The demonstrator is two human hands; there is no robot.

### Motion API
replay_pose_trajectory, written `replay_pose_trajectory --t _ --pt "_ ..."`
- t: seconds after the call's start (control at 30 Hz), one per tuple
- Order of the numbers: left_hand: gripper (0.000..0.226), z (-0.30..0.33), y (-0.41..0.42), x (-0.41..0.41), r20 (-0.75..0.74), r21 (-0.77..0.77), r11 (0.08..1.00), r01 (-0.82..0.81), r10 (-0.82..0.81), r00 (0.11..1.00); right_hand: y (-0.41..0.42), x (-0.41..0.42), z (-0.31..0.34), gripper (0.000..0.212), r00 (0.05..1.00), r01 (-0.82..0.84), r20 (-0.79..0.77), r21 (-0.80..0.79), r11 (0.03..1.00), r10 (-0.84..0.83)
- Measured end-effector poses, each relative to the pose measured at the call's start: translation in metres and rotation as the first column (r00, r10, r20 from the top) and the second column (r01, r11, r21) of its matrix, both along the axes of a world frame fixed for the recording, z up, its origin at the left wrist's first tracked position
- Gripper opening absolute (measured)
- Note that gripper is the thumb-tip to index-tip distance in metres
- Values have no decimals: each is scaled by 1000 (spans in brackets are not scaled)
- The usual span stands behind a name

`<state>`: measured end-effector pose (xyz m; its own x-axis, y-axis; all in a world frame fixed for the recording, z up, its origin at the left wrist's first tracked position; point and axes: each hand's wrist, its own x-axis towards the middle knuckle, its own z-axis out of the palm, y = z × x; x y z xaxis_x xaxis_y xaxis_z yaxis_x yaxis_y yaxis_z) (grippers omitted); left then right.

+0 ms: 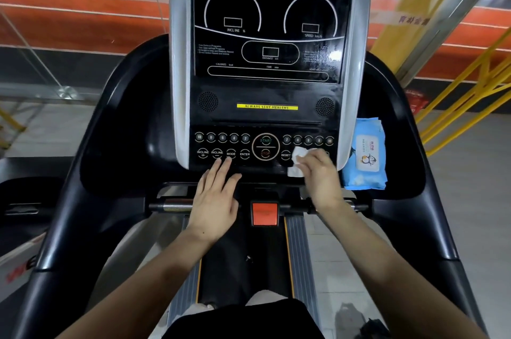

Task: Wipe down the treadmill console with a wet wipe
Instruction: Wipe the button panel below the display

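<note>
Standing on a treadmill, looking down at the console (266, 67), black w/ silver side trim. Right hand (318, 172) down at the lower-right of the button panel (265, 149), fingers bent over a crumpled white wet wipe (297, 163), pressing it onto the panel just right of the RESET key; exact grip hard to tell, a bit blurry there. Left hand (215, 197) flat, fingers straight and slightly spread, holding nothing, fingertips (221, 162) touching the panel's bottom edge under the INCLINE/MODE keys. Blue pack of wipes (365, 154) w/ a penguin on the label sitting in the right-side tray, just beside the console. Orange-red safety key block (265, 213) below, between the two wrists. Yellow "ALWAYS STAY HEALTHY" strip (267, 107) mid-console.
</note>
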<state>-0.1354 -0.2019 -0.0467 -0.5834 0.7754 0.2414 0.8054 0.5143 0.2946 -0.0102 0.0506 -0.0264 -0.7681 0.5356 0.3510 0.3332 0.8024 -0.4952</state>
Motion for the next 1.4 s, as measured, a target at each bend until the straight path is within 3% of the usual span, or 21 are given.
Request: replay_pose_trajectory --t 0.1,0.4,0.63,0.8,1.23,1.4 --pt "58 -1 6 2 3 -4 1000 1 -1 1000 30 30 9 13 995 99 23 -56 994 -98" --pt "57 -4 11 5 -12 0 1000 -19 19 1000 44 38 -2 14 996 -50 82 119 992 40" --pt "48 -3 3 -2 -4 28 998 -48 48 999 1 -14 -3 3 983 -183 12 59 981 182" --pt "50 -2 -16 -12 1 15 994 -112 112 994 -36 -56 -2 13 955 -296 65 152 943 289" --pt "49 -10 -86 -29 55 34 960 -277 275 960 -151 -160 3 14 868 -486 208 178 856 450" --pt "52 -13 -98 -28 71 24 960 -278 276 959 -166 -163 1 22 841 -529 268 220 820 470"
